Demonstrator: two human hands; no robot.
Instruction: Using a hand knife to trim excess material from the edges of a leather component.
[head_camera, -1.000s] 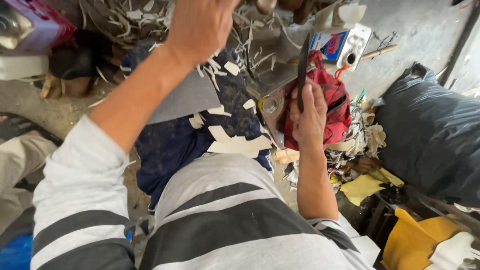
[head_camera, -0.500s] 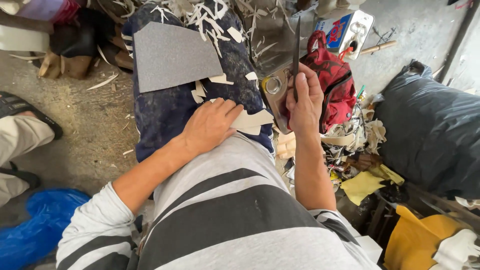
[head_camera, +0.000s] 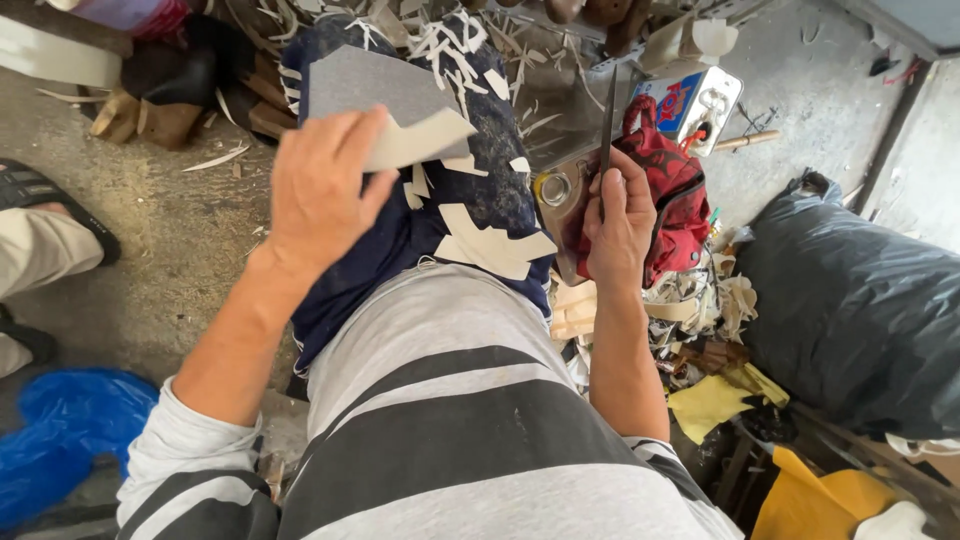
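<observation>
My left hand (head_camera: 322, 188) is raised over my lap and holds a pale off-white scrap (head_camera: 420, 142) by its edge. Just behind it a grey sheet (head_camera: 375, 85) lies on the dark blue cloth (head_camera: 480, 190) over my knees. Several off-white offcuts (head_camera: 490, 245) are scattered on that cloth. My right hand (head_camera: 618, 220) grips a thin dark blade (head_camera: 607, 125) that points upward, beside a brownish piece with a metal ring (head_camera: 555, 190).
A red bag (head_camera: 680, 190) and a white box (head_camera: 695, 100) sit beyond my right hand. A large black sack (head_camera: 850, 310) fills the right. Yellow pieces (head_camera: 710, 405) and scraps lie below it. A blue plastic bag (head_camera: 60, 430) and another person's sandalled foot (head_camera: 50, 215) are at left.
My left hand dropped from far ahead to the cloth on my lap, then rose again with a pale scrap in it. My right hand has kept the blade upright.
</observation>
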